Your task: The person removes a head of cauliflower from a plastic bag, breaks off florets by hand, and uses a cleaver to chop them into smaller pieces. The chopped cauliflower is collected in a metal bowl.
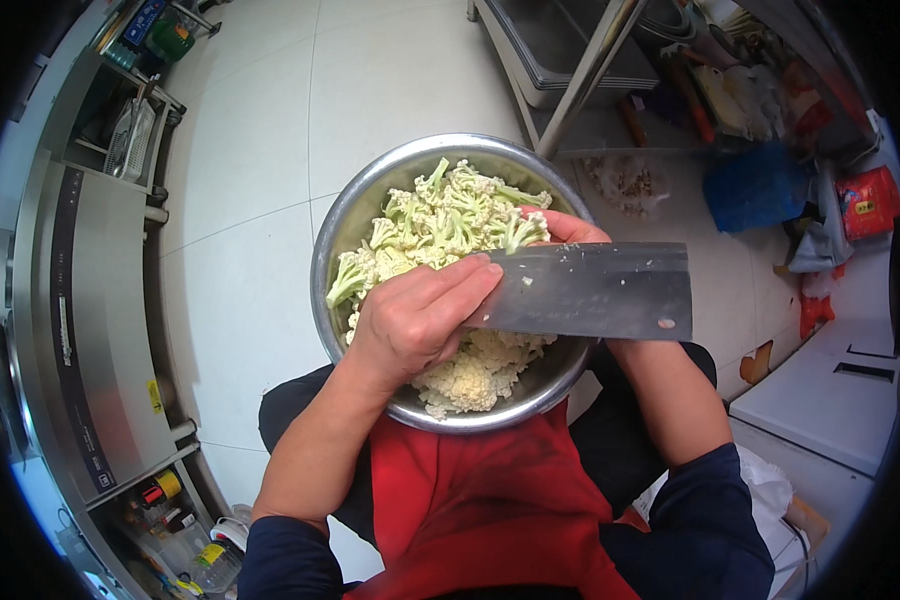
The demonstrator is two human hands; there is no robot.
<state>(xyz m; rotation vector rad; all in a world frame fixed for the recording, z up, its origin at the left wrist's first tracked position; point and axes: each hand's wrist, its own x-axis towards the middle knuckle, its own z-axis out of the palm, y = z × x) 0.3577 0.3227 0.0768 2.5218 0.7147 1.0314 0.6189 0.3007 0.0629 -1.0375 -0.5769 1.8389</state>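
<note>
My left hand (418, 312) is closed round the handle end of a cleaver (595, 290), its fingers lying against the blade's base. The wide grey blade reaches right across a steel bowl (332, 235), with small pale crumbs stuck on it. Behind the blade, my right hand (572, 228) is partly hidden; its visible fingers curl at a cauliflower floret (520, 232). Many cut cauliflower florets (435, 215) with pale green stems fill the far side of the bowl. A larger cauliflower chunk (470, 380) rests near the front rim, below the blade.
The bowl sits at my lap, over a red apron (470, 480). A steel cabinet (110, 330) runs along the left. To the right are a metal rack leg (590, 75), a blue container (755, 188), a bag of scraps (625, 185) and a white appliance (820, 385).
</note>
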